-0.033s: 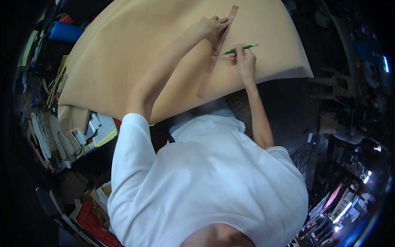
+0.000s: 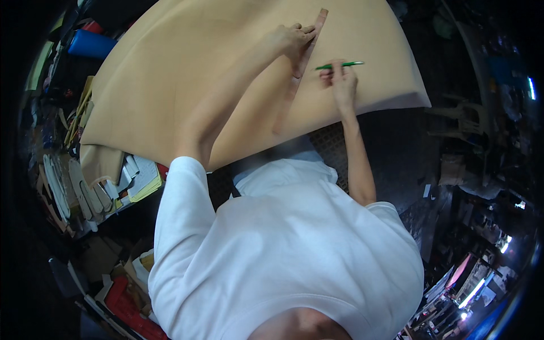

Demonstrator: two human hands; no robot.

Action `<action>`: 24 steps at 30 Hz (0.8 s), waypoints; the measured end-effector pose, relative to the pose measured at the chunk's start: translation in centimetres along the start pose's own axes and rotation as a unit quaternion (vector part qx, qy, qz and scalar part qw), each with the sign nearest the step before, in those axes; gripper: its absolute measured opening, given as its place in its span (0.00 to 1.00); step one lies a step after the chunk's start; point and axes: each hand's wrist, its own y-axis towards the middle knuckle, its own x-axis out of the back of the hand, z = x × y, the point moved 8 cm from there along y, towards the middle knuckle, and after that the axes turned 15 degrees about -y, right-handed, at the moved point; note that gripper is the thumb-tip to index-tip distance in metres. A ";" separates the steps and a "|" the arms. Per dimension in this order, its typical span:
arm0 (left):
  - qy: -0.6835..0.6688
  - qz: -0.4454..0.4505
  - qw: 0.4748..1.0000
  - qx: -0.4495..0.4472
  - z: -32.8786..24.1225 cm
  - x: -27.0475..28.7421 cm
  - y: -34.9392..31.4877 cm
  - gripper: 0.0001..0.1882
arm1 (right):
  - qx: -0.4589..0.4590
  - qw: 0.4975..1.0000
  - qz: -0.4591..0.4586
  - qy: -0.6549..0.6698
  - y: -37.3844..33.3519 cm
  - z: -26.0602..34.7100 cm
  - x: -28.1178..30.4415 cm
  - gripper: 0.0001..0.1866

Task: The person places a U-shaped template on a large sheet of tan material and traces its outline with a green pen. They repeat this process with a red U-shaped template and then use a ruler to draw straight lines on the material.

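Observation:
A large tan sheet, seemingly leather [image 2: 170,85], spreads over the work surface before me. On it lies a narrow reddish-brown strip like a straightedge [image 2: 285,105], slanting from far right to near left. My left hand [image 2: 294,39] presses down on the strip's upper half, fingers stretched out and spread rather than wrapped round it. To the right of the strip, my right hand [image 2: 343,79] pinches a slim green pen [image 2: 352,64], its writing end pointing left toward the strip. The fingers are a little blurred. Whether the tip touches the sheet, I cannot tell.
At the left edge stand a blue roll [image 2: 90,44], papers [image 2: 144,180] and several flat pattern-like pieces [image 2: 85,187]. A red item [image 2: 124,300] lies among boxes at lower left. A chair-like frame [image 2: 462,119] is at the right, in shadow.
My right hand has shifted slightly right with the green pen, away from the strip. My left hand and the strip stay in place.

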 end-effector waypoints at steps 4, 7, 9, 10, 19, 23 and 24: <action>-0.002 -0.009 1.000 0.003 -1.4 0.3 0.2 0.67 | -0.017 0.989 -0.078 0.127 3.7 -1.7 3.8 0.19; -0.008 0.003 1.000 -0.004 -1.9 0.4 0.5 0.68 | 0.015 0.990 -0.113 0.081 6.7 -1.9 5.1 0.20; -0.018 0.011 1.000 -0.004 -1.8 0.2 0.6 0.68 | 0.037 0.993 -0.111 0.013 9.4 -1.7 5.2 0.20; -0.019 0.004 1.000 -0.010 -1.7 0.2 0.6 0.68 | 0.037 0.993 -0.113 -0.024 10.9 -1.8 5.1 0.20; -0.028 0.004 0.999 -0.021 -1.7 0.2 0.8 0.67 | 0.104 0.949 -0.103 -0.278 19.1 -0.2 2.6 0.25; -0.016 0.017 1.000 -0.007 -1.7 0.2 0.8 0.66 | 0.153 0.948 -0.117 -0.253 19.0 0.4 2.5 0.23; -0.011 0.025 1.000 0.001 -1.7 0.0 0.7 0.66 | 0.158 0.949 -0.120 -0.244 18.9 0.4 2.7 0.22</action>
